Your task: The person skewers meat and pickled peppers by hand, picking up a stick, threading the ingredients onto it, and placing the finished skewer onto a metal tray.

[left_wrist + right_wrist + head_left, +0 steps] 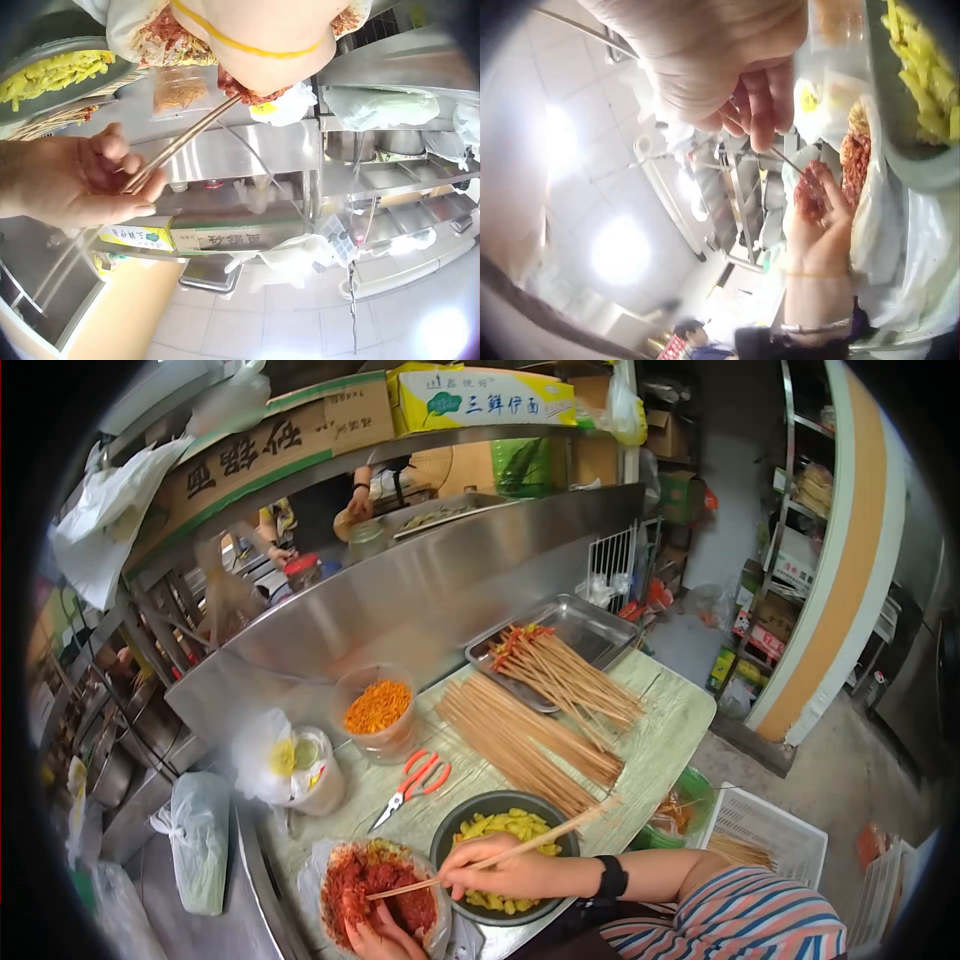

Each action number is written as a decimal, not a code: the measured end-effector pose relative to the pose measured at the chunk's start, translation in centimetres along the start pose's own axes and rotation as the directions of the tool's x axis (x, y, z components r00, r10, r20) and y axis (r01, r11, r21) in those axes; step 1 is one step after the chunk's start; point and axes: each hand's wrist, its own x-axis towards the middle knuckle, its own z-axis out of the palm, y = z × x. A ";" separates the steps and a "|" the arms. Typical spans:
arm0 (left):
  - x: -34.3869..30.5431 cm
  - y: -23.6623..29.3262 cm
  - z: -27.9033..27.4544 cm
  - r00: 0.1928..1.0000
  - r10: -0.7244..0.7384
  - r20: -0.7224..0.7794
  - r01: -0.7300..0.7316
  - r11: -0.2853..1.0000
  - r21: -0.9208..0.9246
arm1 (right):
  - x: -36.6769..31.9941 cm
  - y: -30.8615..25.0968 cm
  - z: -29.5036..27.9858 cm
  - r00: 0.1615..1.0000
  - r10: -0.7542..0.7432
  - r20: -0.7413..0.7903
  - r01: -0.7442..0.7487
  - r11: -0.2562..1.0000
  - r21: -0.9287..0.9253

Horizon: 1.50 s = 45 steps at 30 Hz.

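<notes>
Skewer (545, 838) touches red mince (372, 878) in bag-lined bowl (437, 930).

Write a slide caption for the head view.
Right hand holds a bamboo skewer to red mixture held in the left hand.

You are getting bright, even light. The fisheye is blackening the head view's edges; glare is blooming on the glossy white tiled floor (615, 251), softening the right wrist view.
</notes>
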 end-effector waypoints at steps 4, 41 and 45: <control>-0.3 0.8 0.4 0.863 -0.435 0.256 0.464 0.483 -0.743 | -2.2 0.2 -4.9 0.954 0.145 -0.264 -0.043 0.933 0.357; -0.8 -0.7 0.7 0.862 -0.426 0.274 0.485 0.536 -0.691 | 5.3 8.4 -21.5 0.864 0.210 -0.458 -0.503 0.423 -0.754; -0.8 -0.5 0.7 0.861 -0.427 0.276 0.484 0.527 -0.698 | 4.4 6.3 -21.9 0.842 0.285 -0.457 -0.517 0.665 -0.539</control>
